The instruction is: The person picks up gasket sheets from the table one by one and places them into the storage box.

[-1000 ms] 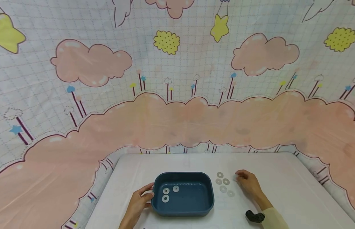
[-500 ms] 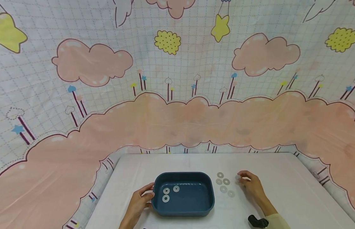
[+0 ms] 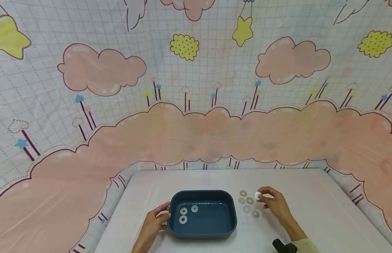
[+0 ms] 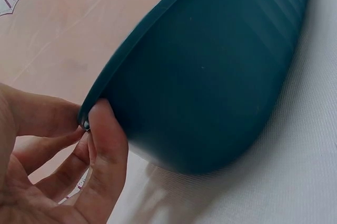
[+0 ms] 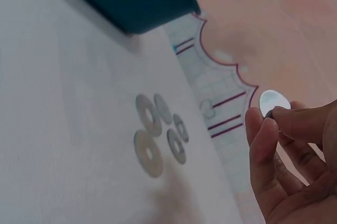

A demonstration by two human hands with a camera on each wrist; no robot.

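3 washers (image 3: 187, 213) are lying in the blue tub (image 3: 227, 225) at lower centre; 4 are waiting right of it. the right hand (image 3: 275, 203) is pinching another washer (image 3: 257, 195), the left hand (image 3: 153, 223) gripping the tub's rim.

1. Tub (image 3: 229, 225): matt dark-teal plastic, faintly ribbed outer wall.
2. Washers (image 3: 246, 209): flat, smooth, dull-grey metal.
3. Held washer (image 5: 275, 101): bright sheen, probably metal.
4. Worktop (image 3: 309, 196): white cover, finely textured, matt.
5. Backdrop (image 3: 196, 105): printed cloth.
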